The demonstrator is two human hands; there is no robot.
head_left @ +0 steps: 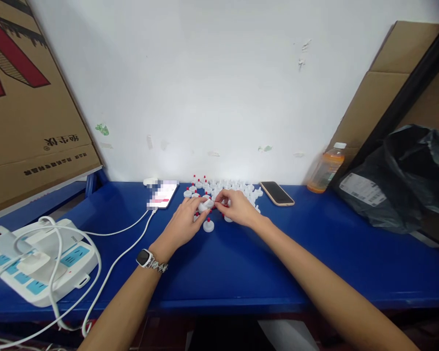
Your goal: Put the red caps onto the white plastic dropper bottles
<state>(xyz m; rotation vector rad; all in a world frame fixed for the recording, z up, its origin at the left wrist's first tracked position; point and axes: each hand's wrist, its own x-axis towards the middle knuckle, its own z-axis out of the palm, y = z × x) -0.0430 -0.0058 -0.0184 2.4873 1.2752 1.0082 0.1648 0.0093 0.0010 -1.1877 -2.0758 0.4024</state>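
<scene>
My left hand (188, 218) is closed on a white plastic bottle cap (205, 205), gripping it between thumb and fingers. From the right, my right hand (237, 207) meets it, with thumb and fingertips pinched at the cap's nozzle end; a small dark red bit shows there, probably a red tip. Just below the hands stands a white cap with a red tip (208, 225), upright on the blue table (234, 273). Several more red-tipped caps (188, 193) are to the left and behind. White caps without red tips (247, 189) lie heaped behind my right hand.
A phone (277, 193) lies to the right, and a lit phone (163, 194) on a cable to the left. The power strip (40, 263) and loose white cables fill the left. An orange drink bottle (326, 168) and black plastic bag (391, 180) stand at right.
</scene>
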